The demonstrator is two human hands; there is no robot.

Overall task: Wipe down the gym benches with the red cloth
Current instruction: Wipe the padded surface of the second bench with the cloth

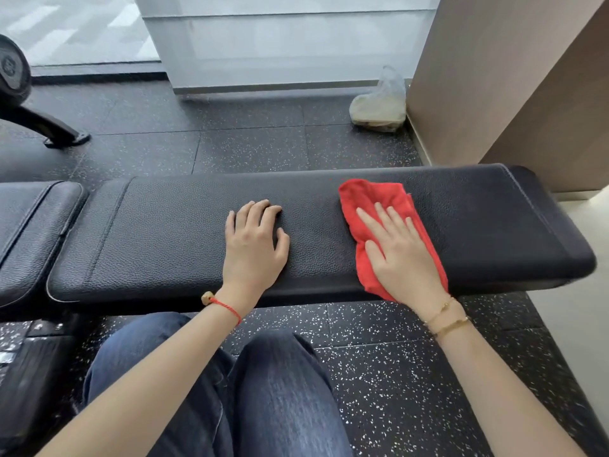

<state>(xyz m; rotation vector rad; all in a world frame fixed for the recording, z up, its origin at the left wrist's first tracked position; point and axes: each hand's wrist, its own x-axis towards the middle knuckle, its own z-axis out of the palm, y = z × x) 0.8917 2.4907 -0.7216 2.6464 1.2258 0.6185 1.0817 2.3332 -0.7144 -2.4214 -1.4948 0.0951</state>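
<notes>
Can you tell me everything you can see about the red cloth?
The red cloth is bright red, soft and fuzzy like a small towel. It lies crumpled, not folded flat, on top of the black gym bench, toward its right end. The right hand presses down on it with flat, straight fingers, hiding its middle. Its near corner hangs slightly over the bench's front edge. The left hand rests on the bench, apart from the cloth.

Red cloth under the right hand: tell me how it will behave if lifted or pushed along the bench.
The red cloth lies bunched and creased, so it probably hangs limp when lifted. Pressed flat under the right hand, it likely slides over the bench pad, though it may ruck up.
</notes>
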